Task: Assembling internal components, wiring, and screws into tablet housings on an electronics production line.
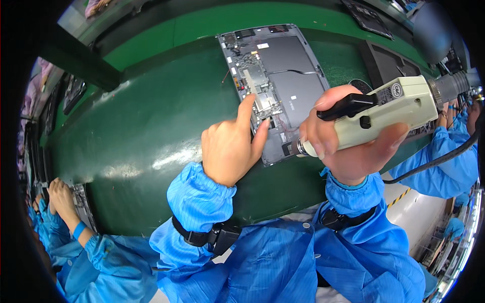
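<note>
An opened grey tablet or laptop body (290, 60) lies on the green work surface, its circuit board (255, 76) and dark flat battery showing. My left hand (230, 146) rests at its near left side, thumb and forefinger stretched apart over the lower board, the other fingers curled under. In my right hand (348, 146) is a cream-coloured electric screwdriver (386, 111) with a black lever. Its tip points left, at the near edge of the body; whether it touches a screw is hidden. A black cable (439, 159) hangs by the right forearm.
A black tray or frame (389, 63) stands right of the opened body. Another device (369, 17) lies at the far right. A green post (81, 60) rises at the far left. Co-workers in blue sleeves sit at both sides, one hand (63, 199) by another device at left.
</note>
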`<state>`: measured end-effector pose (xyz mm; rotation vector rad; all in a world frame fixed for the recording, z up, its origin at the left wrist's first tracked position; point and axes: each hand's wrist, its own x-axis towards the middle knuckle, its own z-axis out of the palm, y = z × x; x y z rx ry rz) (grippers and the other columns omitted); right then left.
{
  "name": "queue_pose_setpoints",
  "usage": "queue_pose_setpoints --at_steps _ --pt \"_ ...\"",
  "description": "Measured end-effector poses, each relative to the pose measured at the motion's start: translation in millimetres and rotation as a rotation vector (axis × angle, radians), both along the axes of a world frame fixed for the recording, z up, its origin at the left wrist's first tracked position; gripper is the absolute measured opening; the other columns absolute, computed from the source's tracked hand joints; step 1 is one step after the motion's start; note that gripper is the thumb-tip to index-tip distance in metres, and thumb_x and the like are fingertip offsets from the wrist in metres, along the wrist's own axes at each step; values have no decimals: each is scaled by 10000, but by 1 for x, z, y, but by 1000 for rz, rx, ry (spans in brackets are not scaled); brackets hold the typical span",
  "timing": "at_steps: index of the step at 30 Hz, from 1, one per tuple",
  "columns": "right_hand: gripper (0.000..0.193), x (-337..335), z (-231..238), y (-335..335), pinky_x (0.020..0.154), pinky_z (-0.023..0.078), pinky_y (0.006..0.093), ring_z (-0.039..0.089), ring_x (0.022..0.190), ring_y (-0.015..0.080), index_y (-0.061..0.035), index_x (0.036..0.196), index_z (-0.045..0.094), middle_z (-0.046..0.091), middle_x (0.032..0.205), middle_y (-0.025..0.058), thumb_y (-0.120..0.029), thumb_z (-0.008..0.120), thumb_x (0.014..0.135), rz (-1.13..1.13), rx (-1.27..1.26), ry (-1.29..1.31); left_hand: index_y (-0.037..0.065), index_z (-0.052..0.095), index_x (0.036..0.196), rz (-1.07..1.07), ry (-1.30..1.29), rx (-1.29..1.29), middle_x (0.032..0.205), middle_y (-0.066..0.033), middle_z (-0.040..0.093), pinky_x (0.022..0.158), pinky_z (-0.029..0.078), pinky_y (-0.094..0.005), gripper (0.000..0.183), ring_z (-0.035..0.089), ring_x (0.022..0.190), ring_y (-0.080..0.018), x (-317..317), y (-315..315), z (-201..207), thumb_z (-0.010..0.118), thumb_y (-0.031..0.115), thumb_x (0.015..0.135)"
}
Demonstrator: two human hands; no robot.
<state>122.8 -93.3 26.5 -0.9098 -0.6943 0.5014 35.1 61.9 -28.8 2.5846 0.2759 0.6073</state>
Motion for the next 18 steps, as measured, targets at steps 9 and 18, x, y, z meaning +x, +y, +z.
queue_pose_setpoints --at_steps 9,18 --pt "889 -3 -4 6 571 451 288 489 510 126 102 1026 513 502 562 40 -746 471 761 7 -39 -35 68 489 1209 2 -10 14 493 -105 557 431 438 -392 463 580 447 -304 -3 -2 6 646 242 809" --pt "860 -3 -3 6 602 455 284 490 502 121 87 987 520 502 560 37 -733 532 730 17 -64 -38 64 496 1203 -6 10 7 503 -123 564 442 444 -404 455 581 455 -316 2 -1 8 645 243 812"
